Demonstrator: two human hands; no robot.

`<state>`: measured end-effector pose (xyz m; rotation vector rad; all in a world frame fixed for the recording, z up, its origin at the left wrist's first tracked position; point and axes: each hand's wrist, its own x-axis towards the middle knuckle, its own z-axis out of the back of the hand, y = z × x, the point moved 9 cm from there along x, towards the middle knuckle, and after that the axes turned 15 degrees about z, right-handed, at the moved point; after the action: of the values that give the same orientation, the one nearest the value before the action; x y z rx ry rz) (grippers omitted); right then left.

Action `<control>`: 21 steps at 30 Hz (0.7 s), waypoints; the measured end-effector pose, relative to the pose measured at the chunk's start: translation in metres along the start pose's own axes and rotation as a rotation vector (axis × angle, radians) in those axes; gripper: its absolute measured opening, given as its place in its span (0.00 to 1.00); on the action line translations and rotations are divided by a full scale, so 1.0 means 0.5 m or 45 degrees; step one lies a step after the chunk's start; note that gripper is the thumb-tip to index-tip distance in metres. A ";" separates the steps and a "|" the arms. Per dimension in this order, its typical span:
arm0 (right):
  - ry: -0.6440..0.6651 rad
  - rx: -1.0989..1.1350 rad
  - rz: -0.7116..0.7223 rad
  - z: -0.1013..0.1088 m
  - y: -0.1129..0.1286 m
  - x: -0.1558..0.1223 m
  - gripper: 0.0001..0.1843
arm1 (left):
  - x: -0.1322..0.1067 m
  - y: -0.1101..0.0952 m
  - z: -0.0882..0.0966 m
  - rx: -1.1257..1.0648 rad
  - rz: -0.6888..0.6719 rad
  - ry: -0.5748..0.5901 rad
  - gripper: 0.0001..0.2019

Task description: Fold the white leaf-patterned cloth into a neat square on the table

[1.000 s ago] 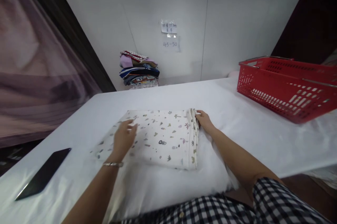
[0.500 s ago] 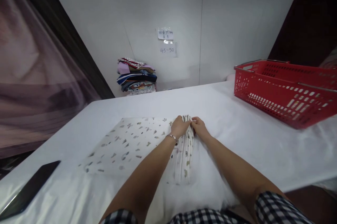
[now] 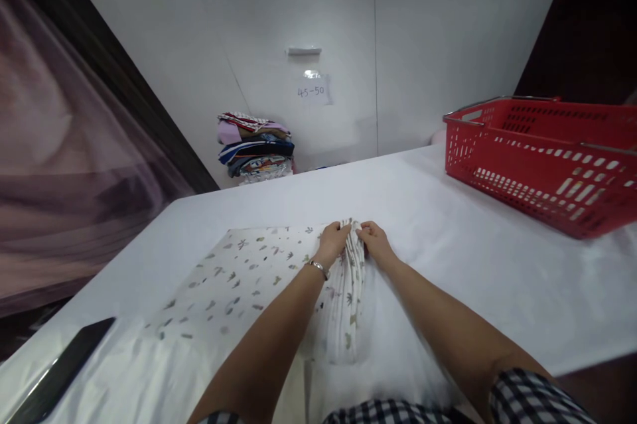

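Head view: compared with a second earlier, the left hand (image 3: 331,245) has shifted from above the cloth (image 3: 263,266) to its pleated right edge, so both hands now work there. The left pinches the folds; whether the right hand (image 3: 379,245) grips cannot be told. The cloth, white with small scattered motifs, lies on the table (image 3: 413,195), flat left of the pleats.

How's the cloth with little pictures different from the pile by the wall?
The patterned cloth is white with small prints; the cloth pile shows blue, purple and red. The patterned cloth lies partly flat, its right end pleated; the cloth pile is stacked in layers. Both look like fabric.
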<state>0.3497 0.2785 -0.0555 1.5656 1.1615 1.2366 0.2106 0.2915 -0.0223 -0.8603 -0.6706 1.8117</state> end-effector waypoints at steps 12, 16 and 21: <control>0.001 -0.024 0.004 -0.003 0.008 -0.001 0.21 | -0.014 -0.013 -0.007 0.103 -0.047 0.036 0.13; 0.003 -0.023 0.008 -0.004 0.008 -0.001 0.22 | -0.017 -0.024 -0.006 0.176 -0.071 0.028 0.13; -0.006 -0.026 0.001 0.000 0.004 0.001 0.19 | -0.021 -0.032 -0.002 0.254 -0.096 0.011 0.14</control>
<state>0.3499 0.2786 -0.0535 1.5535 1.1422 1.2413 0.2229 0.2876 -0.0081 -0.7003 -0.5003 1.7719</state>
